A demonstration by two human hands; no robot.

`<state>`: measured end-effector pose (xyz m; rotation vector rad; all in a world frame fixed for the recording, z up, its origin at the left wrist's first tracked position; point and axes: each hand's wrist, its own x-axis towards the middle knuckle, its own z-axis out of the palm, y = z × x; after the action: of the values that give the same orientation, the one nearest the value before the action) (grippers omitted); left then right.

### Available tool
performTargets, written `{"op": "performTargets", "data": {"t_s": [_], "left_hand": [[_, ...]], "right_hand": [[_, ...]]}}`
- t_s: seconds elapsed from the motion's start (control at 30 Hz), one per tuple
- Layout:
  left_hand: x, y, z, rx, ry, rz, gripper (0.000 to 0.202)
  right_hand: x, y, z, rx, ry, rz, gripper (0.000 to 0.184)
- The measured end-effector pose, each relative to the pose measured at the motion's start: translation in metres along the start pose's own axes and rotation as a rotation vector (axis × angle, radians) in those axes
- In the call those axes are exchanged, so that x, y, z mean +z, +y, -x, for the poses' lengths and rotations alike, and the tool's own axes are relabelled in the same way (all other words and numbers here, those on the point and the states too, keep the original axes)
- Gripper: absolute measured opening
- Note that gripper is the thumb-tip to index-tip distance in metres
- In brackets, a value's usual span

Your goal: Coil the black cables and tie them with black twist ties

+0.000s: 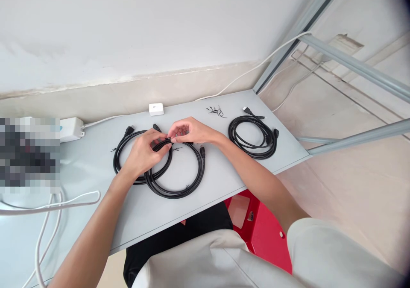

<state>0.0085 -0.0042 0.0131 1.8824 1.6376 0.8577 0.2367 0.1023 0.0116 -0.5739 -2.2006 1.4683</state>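
Observation:
Two coiled black cables lie overlapping on the pale grey table point(179, 213). The nearer coil point(179, 189) has a twist tie at its front edge. My left hand point(144, 153) is closed on the top of this coil, holding its strands together. My right hand point(188, 132) pinches a thin black twist tie at the same spot, fingertips meeting the left hand's. The farther coil point(123, 151) lies partly under my left hand, its plugs pointing to the wall.
A third black coiled cable point(253, 136) lies at the table's right end. Loose black twist ties point(216, 110) lie near the back edge, beside a small white box point(156, 108). White cables point(48, 207) and a white adapter point(71, 128) are at left. A red stool point(262, 228) stands below.

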Motion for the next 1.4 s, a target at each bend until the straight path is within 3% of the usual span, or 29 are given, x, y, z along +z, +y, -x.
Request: {"op": "performTargets", "data": {"t_s": [0.17, 0.37, 0.67, 1.0, 1.1, 1.23, 1.3, 1.4], "left_hand": [[0.000, -0.003, 0.000, 0.067, -0.028, -0.052, 0.025], [0.001, -0.006, 0.000, 0.065, -0.027, -0.036, 0.041], [0.001, -0.008, 0.000, 0.102, -0.072, -0.045, 0.032], [0.002, -0.011, 0.001, 0.114, -0.109, -0.085, 0.028], [0.003, -0.008, 0.002, 0.120, -0.086, -0.077, 0.027], [0.004, -0.009, 0.002, 0.127, -0.055, -0.095, 0.027], [0.005, -0.010, 0.002, 0.139, -0.047, -0.108, 0.027], [0.006, -0.011, 0.002, 0.157, -0.026, -0.112, 0.027]], "right_hand": [[-0.003, 0.001, 0.000, 0.005, -0.046, -0.009, 0.025], [-0.005, 0.005, 0.000, 0.009, -0.015, -0.032, 0.026], [-0.011, 0.009, 0.000, 0.010, -0.001, 0.054, 0.027], [-0.012, 0.005, 0.002, 0.045, -0.057, -0.097, 0.032], [-0.009, 0.000, 0.003, 0.045, 0.043, -0.344, 0.034], [-0.011, -0.010, 0.001, 0.014, 0.295, -0.704, 0.043], [-0.017, -0.010, -0.001, -0.030, 0.475, -0.771, 0.047], [-0.033, -0.005, -0.003, -0.079, 0.749, -0.689, 0.047]]}}
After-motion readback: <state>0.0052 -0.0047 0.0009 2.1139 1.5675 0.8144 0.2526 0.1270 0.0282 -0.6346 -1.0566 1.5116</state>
